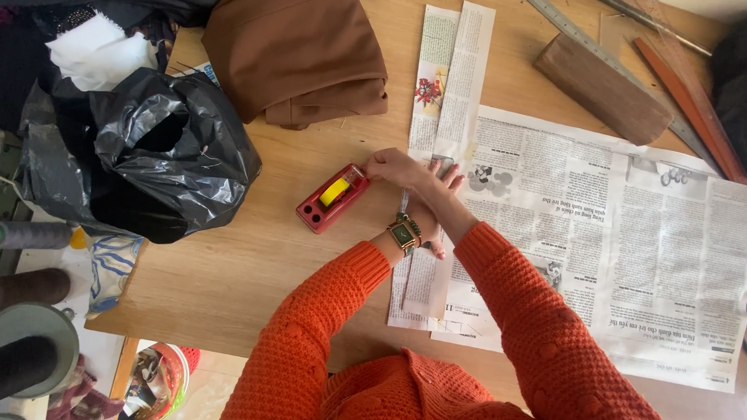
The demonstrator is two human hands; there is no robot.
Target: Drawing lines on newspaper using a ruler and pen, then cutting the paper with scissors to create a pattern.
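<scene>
Both arms come in from the near edge of the table, sleeved in orange knit to the wrists, and cross just above the wrists. The left hand (pixel 392 165) reaches furthest toward the table's middle, fingers curled and pinched together at their tips, knuckles up; a green-faced wristwatch (pixel 404 233) sits on that wrist. The right hand (pixel 442 184) lies flat and palm down just beside it, fingers spread and pressed to the surface, its forearm angling in from the near right.
</scene>
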